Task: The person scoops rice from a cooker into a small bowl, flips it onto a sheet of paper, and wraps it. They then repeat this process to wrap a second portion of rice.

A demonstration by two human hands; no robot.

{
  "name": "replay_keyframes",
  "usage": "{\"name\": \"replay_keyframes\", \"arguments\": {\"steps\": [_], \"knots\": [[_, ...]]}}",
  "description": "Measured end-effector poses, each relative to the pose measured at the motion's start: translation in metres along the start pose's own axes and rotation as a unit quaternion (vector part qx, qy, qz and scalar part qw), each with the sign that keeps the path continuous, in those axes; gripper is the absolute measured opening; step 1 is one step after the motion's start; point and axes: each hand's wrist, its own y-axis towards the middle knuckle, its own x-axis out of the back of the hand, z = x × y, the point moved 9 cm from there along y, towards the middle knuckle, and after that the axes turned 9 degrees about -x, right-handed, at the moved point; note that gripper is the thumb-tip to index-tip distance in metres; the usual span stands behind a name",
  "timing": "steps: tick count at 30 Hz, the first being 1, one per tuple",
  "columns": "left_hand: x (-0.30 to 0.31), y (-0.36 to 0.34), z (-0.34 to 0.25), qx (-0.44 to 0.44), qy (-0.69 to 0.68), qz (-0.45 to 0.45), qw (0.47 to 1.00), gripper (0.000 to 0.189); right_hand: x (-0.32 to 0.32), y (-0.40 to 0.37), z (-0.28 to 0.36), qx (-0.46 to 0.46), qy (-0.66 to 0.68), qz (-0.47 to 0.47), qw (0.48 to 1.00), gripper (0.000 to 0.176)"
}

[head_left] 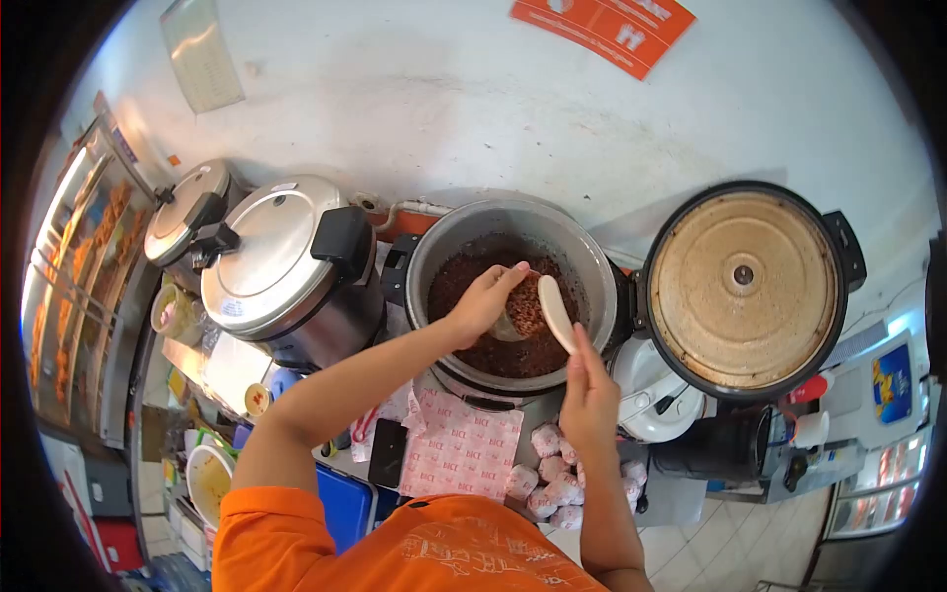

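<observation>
In the middle stands an open rice cooker (pixel 419 252) with reddish-brown rice (pixel 464 271) inside. Over its pot, my left hand (pixel 485 304) is closed around a small see-through cup (pixel 506 328), partly hidden by my fingers. Brown rice (pixel 528 308) fills the cup. My right hand (pixel 589 390) grips the handle of a pale rice paddle (pixel 554 306), whose blade is against the cup's right side. Below the cooker lies a printed paper sheet (pixel 464 449), with several wrapped rice packets (pixel 562 488) to its right.
The cooker's hinged lid (pixel 740 326) stands raised at the right. Two closed cookers, the nearer one (pixel 276 257) large and silver, are at the left. A black phone (pixel 388 452) lies beside the paper. A white lidded pot (pixel 651 395) sits under the raised lid.
</observation>
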Motion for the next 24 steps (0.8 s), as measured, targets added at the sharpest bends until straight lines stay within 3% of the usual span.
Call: {"name": "replay_keyframes", "arguments": {"steps": [5,7,9,10,15,17,20,21,22,24], "knots": [[-0.001,-0.004,0.015,0.016,-0.092,-0.101,0.991,0.062,-0.039,0.004,0.024,0.022,-0.12,-0.022,0.992,0.036],[0.008,-0.002,0.012,-0.041,-0.035,-0.115,0.992,0.063,-0.043,0.001,0.029,0.028,-0.141,-0.024,0.989,0.036],[0.014,-0.005,0.009,-0.045,0.024,-0.098,0.994,0.061,-0.048,-0.001,0.024,-0.026,-0.177,0.063,0.982,0.034],[0.017,-0.005,0.002,-0.051,0.087,-0.079,0.992,0.059,-0.045,0.001,0.023,-0.029,-0.177,0.061,0.982,0.034],[0.024,0.005,-0.01,-0.061,0.141,-0.026,0.988,0.05,-0.033,0.017,0.024,0.036,-0.127,0.1,0.986,0.033],[0.024,0.006,0.006,0.0,-0.062,-0.023,0.998,0.048,-0.027,0.036,0.011,-0.044,-0.068,0.154,0.985,0.034],[0.04,0.01,0.003,-0.037,-0.053,-0.08,0.995,0.044,-0.024,0.038,0.008,-0.031,-0.032,0.123,0.991,0.034],[0.045,0.006,0.002,-0.043,-0.059,-0.106,0.992,0.043,-0.026,0.033,0.019,0.016,-0.02,0.09,0.996,0.034],[0.045,0.006,0.003,-0.042,-0.059,-0.107,0.992,0.043,-0.03,0.026,0.029,0.061,-0.007,0.058,0.996,0.033],[0.045,0.004,0.016,0.0,-0.095,-0.108,0.99,0.04,-0.055,0.02,0.026,0.06,-0.042,0.078,0.994,0.031]]}}
